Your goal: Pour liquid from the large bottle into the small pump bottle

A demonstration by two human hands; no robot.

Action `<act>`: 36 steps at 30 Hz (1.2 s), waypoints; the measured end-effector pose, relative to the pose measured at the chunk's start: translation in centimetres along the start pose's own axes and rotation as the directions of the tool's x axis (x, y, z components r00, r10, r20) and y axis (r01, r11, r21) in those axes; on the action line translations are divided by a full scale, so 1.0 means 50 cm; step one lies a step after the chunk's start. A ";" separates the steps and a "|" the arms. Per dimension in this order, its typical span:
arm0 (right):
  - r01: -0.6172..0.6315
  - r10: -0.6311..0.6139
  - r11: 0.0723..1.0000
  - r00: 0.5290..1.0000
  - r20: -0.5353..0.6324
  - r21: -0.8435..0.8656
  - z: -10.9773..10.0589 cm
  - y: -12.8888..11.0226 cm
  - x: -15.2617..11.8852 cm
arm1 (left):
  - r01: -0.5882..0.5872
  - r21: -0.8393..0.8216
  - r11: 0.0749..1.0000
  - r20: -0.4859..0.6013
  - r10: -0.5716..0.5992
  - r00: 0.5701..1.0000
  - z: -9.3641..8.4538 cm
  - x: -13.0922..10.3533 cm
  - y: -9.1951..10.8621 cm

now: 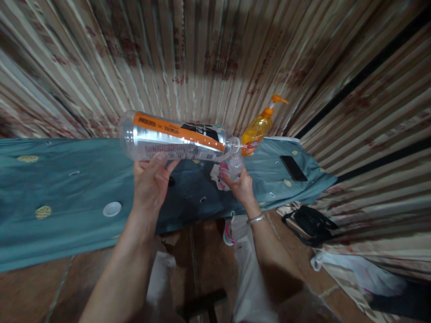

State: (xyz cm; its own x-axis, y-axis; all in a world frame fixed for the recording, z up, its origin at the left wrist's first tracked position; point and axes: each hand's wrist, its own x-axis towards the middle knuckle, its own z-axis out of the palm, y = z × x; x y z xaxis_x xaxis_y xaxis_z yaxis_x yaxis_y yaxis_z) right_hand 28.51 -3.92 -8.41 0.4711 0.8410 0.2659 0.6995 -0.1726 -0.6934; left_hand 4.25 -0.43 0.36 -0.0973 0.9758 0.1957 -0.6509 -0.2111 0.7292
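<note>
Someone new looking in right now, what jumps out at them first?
Probably the large bottle with the orange-and-silver label, held sideways in the left hand, its neck at the top of a small clear bottle in the right hand. Next, the yellow pump bottle with its orange top, beyond the hands by the pleated curtain.

So there's a black phone point(293, 168) lying off to the right of the right hand point(239, 185), and an orange pump bottle point(257, 133) just beyond that hand. Small white dish or lid point(112, 209), can't tell which, left of the left hand point(151, 184). Greenish-blue cloth point(67, 181) underneath, pleated curtain point(202, 67) behind.
</note>
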 end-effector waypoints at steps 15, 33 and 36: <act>0.000 0.000 1.000 1.000 0.021 0.000 -0.004 -0.003 0.001 | -0.007 -0.003 1.000 -0.001 0.007 1.000 0.002 0.000 0.002; -0.010 0.010 1.000 1.000 0.016 -0.012 -0.002 -0.001 0.000 | -0.011 -0.025 1.000 -0.023 0.011 1.000 0.004 -0.001 0.000; -0.005 0.005 1.000 1.000 0.022 0.003 -0.003 -0.002 0.000 | -0.018 -0.023 1.000 -0.008 0.018 1.000 0.002 0.000 -0.001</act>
State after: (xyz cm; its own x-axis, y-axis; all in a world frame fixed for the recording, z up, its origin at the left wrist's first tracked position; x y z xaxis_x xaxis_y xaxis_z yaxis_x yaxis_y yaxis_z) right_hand 28.51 -3.97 -8.23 0.4631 0.8510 0.2477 0.6956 -0.1758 -0.6966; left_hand 4.36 -0.40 0.38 -0.1149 0.9722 0.2040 -0.6660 -0.2278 0.7103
